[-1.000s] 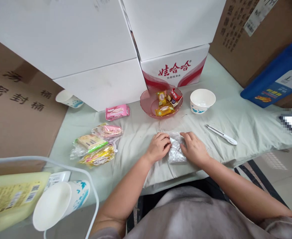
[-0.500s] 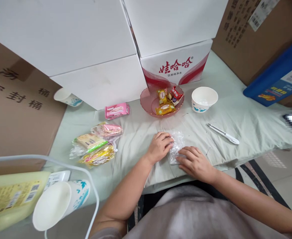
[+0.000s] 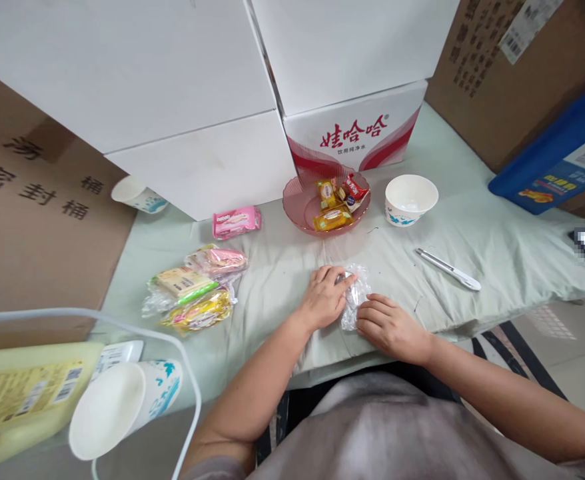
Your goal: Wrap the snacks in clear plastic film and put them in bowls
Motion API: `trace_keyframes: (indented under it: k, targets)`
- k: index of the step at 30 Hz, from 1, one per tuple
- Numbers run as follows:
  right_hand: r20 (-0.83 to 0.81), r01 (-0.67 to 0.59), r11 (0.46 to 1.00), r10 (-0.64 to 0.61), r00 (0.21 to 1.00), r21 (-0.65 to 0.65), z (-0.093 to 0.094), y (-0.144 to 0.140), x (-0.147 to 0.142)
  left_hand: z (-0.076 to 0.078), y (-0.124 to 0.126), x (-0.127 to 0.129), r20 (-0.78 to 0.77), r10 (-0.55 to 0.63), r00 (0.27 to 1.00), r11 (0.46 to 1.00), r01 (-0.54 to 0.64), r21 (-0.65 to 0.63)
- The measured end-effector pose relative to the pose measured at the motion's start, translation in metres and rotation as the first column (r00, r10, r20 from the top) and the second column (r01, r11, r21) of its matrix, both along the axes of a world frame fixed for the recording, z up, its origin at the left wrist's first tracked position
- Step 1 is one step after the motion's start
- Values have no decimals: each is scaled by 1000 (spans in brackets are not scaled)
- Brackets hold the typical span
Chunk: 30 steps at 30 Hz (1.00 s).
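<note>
A crinkled piece of clear plastic wrap (image 3: 356, 287) lies on the cloth in front of me, between my two hands. My left hand (image 3: 325, 293) rests over its left side, index finger stretched across the upper part, the other fingers apart. Along the lower right edge my right hand (image 3: 390, 327) lies with its fingers side by side on the plastic, only slightly bent. Both thumbs are mostly hidden. A pink glass bowl (image 3: 297, 203) holding several wrapped snacks (image 3: 333, 217) stands just beyond. To the right lies a white utility knife (image 3: 448, 269).
Bagged snacks (image 3: 192, 293) and a pink packet (image 3: 236, 221) lie left. A paper bowl (image 3: 411, 200) stands right of the glass bowl. White boxes (image 3: 207, 163) wall the back. A paper cup (image 3: 105, 413), cable (image 3: 192, 380), yellow bottle (image 3: 27, 387) and blue jug (image 3: 557, 157) flank the sides.
My left hand has shifted slightly further over the plastic wrap, its index finger now stretched across it. The right hand's fingers have drawn closer together at the wrap's edge.
</note>
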State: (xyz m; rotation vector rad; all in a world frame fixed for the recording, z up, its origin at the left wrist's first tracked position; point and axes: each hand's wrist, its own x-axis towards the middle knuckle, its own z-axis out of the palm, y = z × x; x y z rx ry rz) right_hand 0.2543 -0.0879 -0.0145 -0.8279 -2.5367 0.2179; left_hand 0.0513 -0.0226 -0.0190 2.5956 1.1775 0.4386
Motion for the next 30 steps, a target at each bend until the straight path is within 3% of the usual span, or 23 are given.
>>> trace_keyframes:
  k: [5,8,11,14,21,24,27,30]
  targets:
    - [6,23,997,-23,1000,-67,6,12,0,-1,2,-4,64,-59,996,996,63,-63]
    - [64,197,975,-191,979,-107,12,29,-3,-5,5,-9,193,-66,979,990,88,-107]
    - [171,399,906,-374,912,-145,15,52,-9,-12,8,-12,279,-45,959,993,74,-97]
    - [313,516,842,-453,835,-156,11,70,-16,-16,9,-12,290,-19,957,997,40,-68]
    - [377,533,840,-462,803,-103,-2,75,-20,-4,7,-10,337,8,941,997,-33,70]
    - [379,529,842,-458,804,-104,-3,73,-21,-1,6,-8,265,-52,963,991,17,135]
    - [342,522,846,-462,819,-108,-5,75,-18,-2,4,-5,168,-56,984,995,42,89]
    - [279,618,783,-579,766,-70,-6,81,-7,-3,3,-3,143,-1,990,999,-4,36]
